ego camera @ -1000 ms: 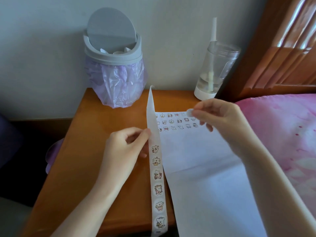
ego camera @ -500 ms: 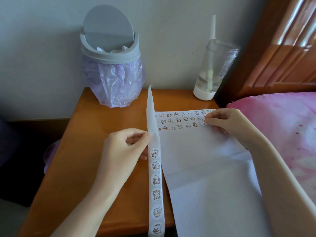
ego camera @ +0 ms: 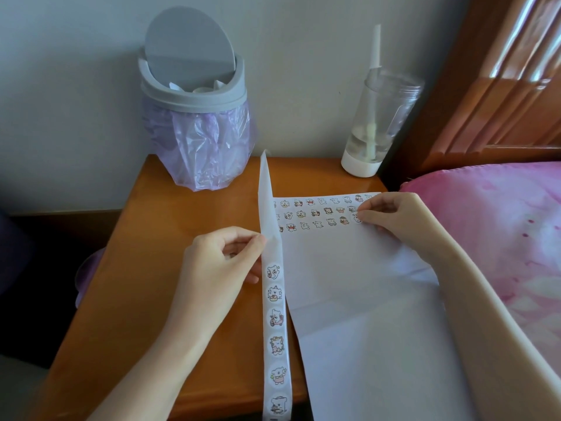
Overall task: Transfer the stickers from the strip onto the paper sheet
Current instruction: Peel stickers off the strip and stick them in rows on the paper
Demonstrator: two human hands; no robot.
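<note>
Both hands are busy: I see one on the strip, the other on the sheet.

The left hand [ego camera: 218, 262] pinches the strip [ego camera: 274, 317] between thumb and fingers, just above its top printed picture. The bare end stands up past the grip, and the rest runs toward me along the sheet's left edge. The right hand [ego camera: 391, 214], fingers curled, holds a sticker [ego camera: 356, 218] against the sheet [ego camera: 364, 314] at the right end of the third row. The sheet lies across the table [ego camera: 145, 268] and onto the bed [ego camera: 501, 223]. A bin [ego camera: 194, 117] and a bottle [ego camera: 376, 123] stand at the table's far edge.
</note>
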